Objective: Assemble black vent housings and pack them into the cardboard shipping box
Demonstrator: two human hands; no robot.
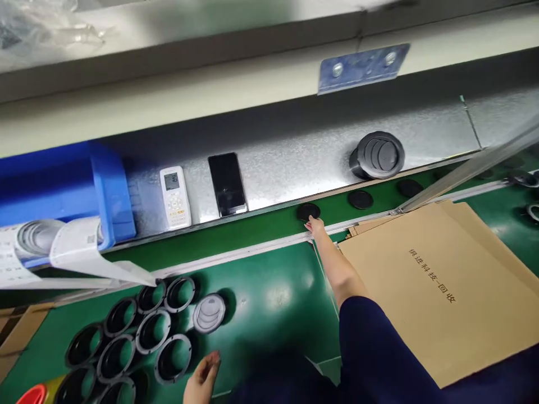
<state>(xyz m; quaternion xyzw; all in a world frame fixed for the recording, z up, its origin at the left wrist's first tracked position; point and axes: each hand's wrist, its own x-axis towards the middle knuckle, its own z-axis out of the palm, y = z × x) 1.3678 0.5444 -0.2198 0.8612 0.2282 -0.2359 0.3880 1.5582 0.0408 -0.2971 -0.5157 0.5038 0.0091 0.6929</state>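
My right hand (314, 224) reaches forward to the green strip below the metal shelf. Its fingers close on the near edge of a black round disc (308, 211). Two more dark discs, one nearer (360, 199) and one farther right (409, 188), lie along the same strip. Low in the view, my left hand (202, 379) is curled, thumb close to the fingertips, with nothing visible in it. Near it stand several black rings (173, 359) on the green table, and a round grey louvred air vent (209, 313) sits beside them.
On the metal shelf (278, 163) lie a white remote control (175, 196), a black phone (227, 184) and a dark round vent (381, 155). A blue bin (112, 191) and a label roll (40, 238) are at left. Flat cardboard (446, 297) covers the right side.
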